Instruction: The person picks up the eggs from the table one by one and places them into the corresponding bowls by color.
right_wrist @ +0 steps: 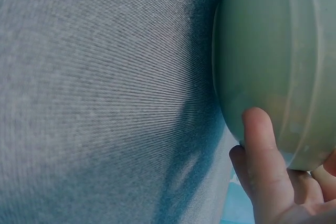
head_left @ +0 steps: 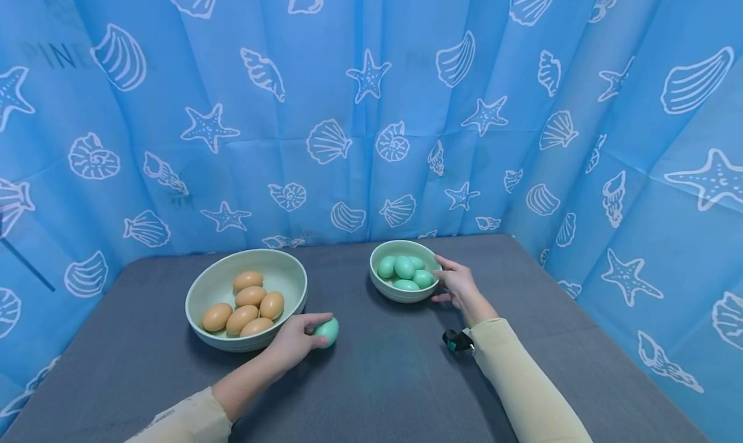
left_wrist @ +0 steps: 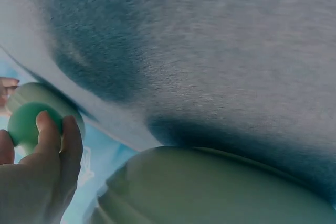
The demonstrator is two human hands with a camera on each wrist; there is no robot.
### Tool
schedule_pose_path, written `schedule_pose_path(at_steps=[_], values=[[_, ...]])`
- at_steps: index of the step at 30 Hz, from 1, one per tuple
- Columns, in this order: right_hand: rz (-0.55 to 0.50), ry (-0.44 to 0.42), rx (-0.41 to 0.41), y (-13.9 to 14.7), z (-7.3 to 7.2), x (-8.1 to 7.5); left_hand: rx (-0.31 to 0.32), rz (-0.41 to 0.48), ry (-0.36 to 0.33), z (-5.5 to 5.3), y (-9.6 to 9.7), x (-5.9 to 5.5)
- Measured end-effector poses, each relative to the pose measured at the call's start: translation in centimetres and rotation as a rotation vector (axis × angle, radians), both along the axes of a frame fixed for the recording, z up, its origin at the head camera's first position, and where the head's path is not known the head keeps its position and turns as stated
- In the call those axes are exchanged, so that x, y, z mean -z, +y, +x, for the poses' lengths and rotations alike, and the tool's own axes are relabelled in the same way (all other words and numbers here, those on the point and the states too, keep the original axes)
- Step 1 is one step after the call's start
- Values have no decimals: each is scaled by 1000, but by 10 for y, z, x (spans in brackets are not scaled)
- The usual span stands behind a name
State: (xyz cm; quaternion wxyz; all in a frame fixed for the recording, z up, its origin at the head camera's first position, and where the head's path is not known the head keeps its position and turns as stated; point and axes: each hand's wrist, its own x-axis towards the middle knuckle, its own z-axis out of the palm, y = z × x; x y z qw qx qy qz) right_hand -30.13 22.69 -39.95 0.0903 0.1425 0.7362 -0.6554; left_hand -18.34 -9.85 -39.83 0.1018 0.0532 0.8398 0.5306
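Observation:
My left hand (head_left: 295,343) pinches a green egg (head_left: 328,332) between thumb and fingertips, just right of the large bowl (head_left: 293,272). In the left wrist view, the fingers curl round that green egg (left_wrist: 23,124), with the large bowl's outer wall (left_wrist: 210,187) below. Several brown eggs (head_left: 251,296) lie inside the large bowl. Farther back, my right hand (head_left: 458,285) holds the right side of a smaller pale green bowl (head_left: 380,287) containing several green eggs (head_left: 404,267). The right wrist view has the thumb (right_wrist: 262,150) against this small bowl's outer wall (right_wrist: 262,51).
Both bowls stand on a table with a dark grey cloth (head_left: 383,378). A blue curtain (head_left: 348,191) printed with white shells and starfish borders it behind and on the right. A black strap (head_left: 457,341) sticks out by the right sleeve (head_left: 516,378).

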Motion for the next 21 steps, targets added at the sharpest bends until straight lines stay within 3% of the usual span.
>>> schedule_pose_path(at_steps=[8,21], values=[[-6,9,-4,0,0,1,-7,84,17,-5,15,-7],[-23,24,1,1,1,2,-125,231,-18,-39,51,-18]])
